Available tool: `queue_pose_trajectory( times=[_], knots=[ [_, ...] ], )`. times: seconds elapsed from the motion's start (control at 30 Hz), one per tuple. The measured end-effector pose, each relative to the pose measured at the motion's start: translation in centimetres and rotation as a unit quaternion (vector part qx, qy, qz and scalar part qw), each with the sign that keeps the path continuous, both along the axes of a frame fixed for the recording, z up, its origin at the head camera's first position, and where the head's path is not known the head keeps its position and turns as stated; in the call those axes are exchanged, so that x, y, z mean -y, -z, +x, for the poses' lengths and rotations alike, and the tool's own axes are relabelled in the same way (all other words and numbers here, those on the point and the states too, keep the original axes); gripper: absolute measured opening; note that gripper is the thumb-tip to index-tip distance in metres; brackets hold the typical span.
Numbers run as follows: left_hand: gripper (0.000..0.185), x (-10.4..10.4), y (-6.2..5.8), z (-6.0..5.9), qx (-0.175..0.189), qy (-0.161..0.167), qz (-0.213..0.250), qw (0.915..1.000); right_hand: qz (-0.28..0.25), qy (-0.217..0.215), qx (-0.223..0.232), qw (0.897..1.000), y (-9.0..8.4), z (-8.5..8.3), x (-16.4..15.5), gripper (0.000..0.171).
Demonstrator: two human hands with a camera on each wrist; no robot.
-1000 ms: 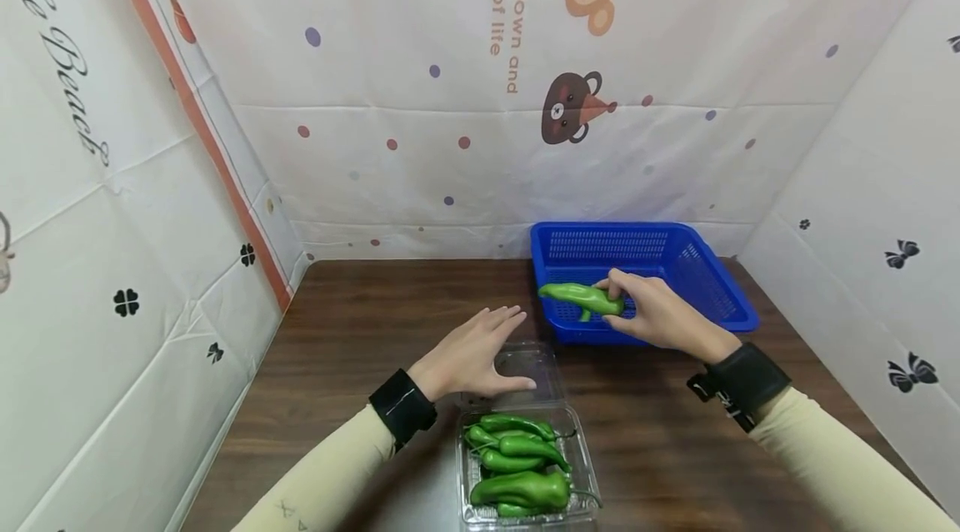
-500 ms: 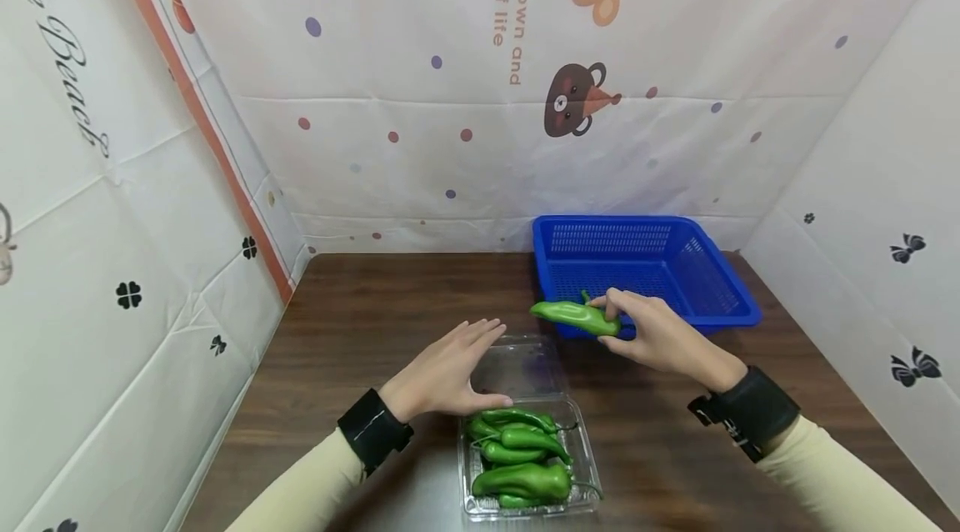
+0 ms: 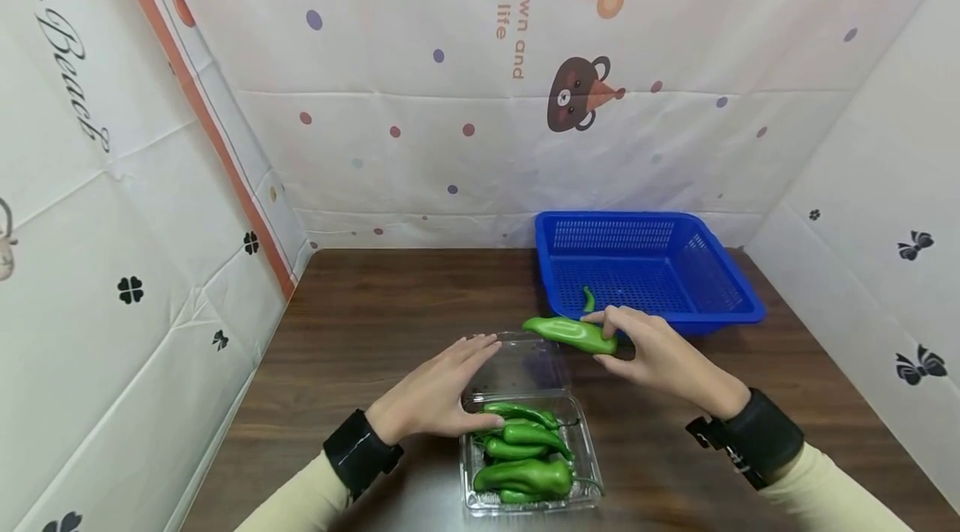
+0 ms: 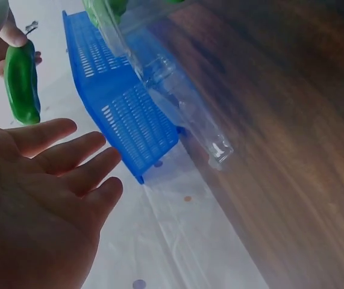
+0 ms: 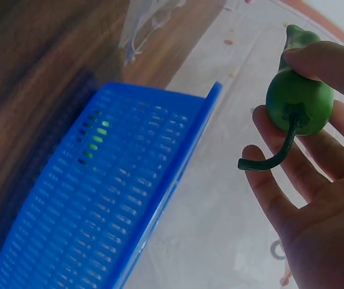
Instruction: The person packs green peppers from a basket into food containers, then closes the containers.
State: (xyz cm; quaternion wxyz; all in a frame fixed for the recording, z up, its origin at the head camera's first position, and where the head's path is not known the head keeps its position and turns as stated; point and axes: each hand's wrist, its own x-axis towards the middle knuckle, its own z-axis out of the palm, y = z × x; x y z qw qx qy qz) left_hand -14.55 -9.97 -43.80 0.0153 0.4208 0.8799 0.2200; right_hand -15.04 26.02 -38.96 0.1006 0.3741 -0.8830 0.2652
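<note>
My right hand pinches a large light green pepper by its stem end, between thumb and fingers. In the right wrist view the curved dark stem of that green pepper hangs free beside the fingers. The pepper is held near the front edge of the blue basket, over the clear lid side of the box. My left hand is spread with straight fingers, its thumb over the left edge of the clear plastic box. Several green peppers lie in that box.
One small green pepper lies inside the basket near its front wall. The box's transparent lid is folded back flat on the brown wooden table. Printed white sheets stand behind and at both sides.
My right hand has drawn the pepper from over the basket toward me and slightly left. The left hand has moved nearer and to the left, its thumb now beside the box's peppers.
</note>
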Motion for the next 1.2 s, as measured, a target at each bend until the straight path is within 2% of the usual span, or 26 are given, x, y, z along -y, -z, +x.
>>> queue_pose_trajectory(
  times=[0.3,0.57,0.9,1.2],
  knots=[
    [0.102,0.6,0.3,1.3,0.023,0.0,-0.001,0.9997,-0.03,-0.025,0.007,0.999,0.4,1.8,0.6,0.042],
    [0.103,1.0,0.7,2.5,0.031,-0.002,0.005,0.9995,-0.018,-0.026,-0.033,0.999,0.6,2.9,0.8,0.048],
    [0.098,1.5,1.5,3.1,0.025,0.013,0.002,0.9996,-0.006,-0.039,-0.044,0.998,1.2,4.4,1.6,0.047],
    [0.098,1.7,2.0,3.4,-0.003,0.025,0.002,0.9997,-0.016,-0.061,-0.067,0.996,2.3,5.7,2.6,0.044]
  ],
)
